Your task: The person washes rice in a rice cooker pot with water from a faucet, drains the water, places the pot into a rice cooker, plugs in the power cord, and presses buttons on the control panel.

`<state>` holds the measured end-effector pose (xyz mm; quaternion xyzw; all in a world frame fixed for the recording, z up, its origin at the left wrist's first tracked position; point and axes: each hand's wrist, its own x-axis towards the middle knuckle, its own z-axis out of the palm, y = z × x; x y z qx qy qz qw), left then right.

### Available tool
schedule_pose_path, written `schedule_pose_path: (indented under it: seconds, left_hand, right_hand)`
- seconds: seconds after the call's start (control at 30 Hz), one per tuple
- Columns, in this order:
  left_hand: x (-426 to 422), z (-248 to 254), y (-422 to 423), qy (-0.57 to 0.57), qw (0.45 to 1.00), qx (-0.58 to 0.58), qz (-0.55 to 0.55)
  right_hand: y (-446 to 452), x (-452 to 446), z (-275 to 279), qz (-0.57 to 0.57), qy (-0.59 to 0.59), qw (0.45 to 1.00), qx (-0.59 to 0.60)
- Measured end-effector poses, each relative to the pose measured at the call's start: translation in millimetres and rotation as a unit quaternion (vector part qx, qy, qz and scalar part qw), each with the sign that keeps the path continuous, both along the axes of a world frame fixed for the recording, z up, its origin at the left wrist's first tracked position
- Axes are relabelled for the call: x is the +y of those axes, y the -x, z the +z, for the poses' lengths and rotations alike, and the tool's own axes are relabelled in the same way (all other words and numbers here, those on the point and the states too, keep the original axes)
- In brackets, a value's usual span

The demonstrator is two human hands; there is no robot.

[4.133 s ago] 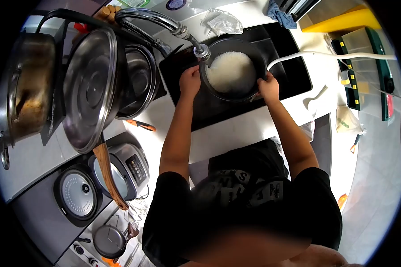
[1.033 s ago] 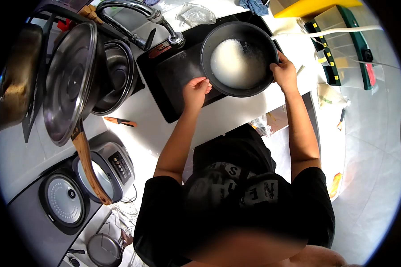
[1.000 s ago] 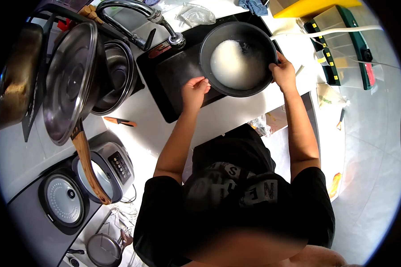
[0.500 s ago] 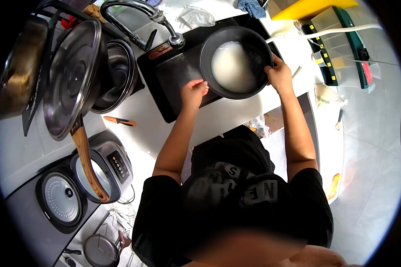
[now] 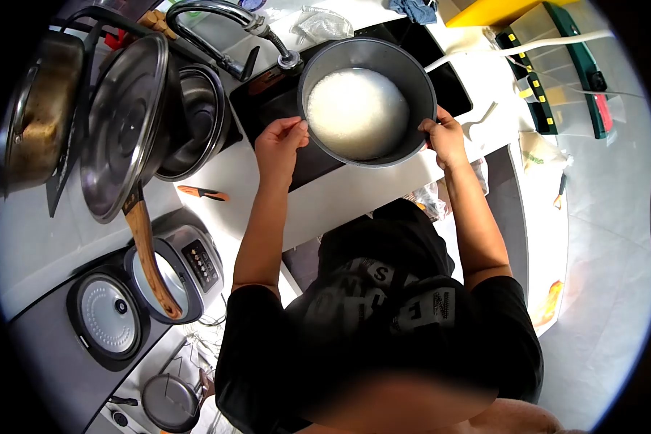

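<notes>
A dark grey rice cooker inner pot point(image 5: 417, 71) is held up over the black sink point(image 5: 452, 90). White rice in cloudy water point(image 5: 358, 114) fills its lower part. My left hand point(image 5: 278, 148) is closed at the pot's left rim, thumb and fingers pinched together there. On the opposite side, my right hand point(image 5: 445, 139) grips the right rim, with the thumb on top and fingers underneath. Behind the pot's left side stands the chrome faucet point(image 5: 275, 43), its spout end close to the rim.
An open rice cooker point(image 5: 204, 253) stands at lower left, with a wooden-handled pan point(image 5: 126, 123) above it. An orange-handled knife point(image 5: 204, 193) lies on the white counter point(image 5: 340, 202). A crumpled clear bag point(image 5: 322, 25) sits behind the sink; clear bins point(image 5: 550, 43) stand at right.
The pot has moved left and looks larger, closer to the camera. It is less tilted, and the rice shows more widely. Both hands have moved with it.
</notes>
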<state>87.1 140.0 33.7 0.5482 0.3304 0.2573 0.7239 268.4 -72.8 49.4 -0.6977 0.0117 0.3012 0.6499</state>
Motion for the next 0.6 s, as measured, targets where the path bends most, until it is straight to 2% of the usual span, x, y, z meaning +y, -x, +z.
schedule_pose_path:
  seconds: [0.17,0.27,0.4,0.5,0.6]
  left_hand:
    - [-4,2,13,0.016,1.0,0.008,0.013]
    - [-5,-12,22,0.023,1.0,0.0,0.011]
    - [-25,-10,14,0.026,1.0,0.007,-0.001]
    - [-21,-8,13,0.042,0.998,0.02,0.032]
    - [-14,-6,23,0.03,0.999,0.019,0.014]
  right_hand:
    - [10,1,11,0.008,-0.006,1.0,-0.006]
    - [17,-1,9,0.016,0.007,0.998,-0.059]
    - [0,-24,-3,0.009,0.042,0.999,0.02]
    - [10,-19,-3,0.031,0.053,0.998,0.008]
    - [16,-11,-9,0.035,0.048,0.998,0.02]
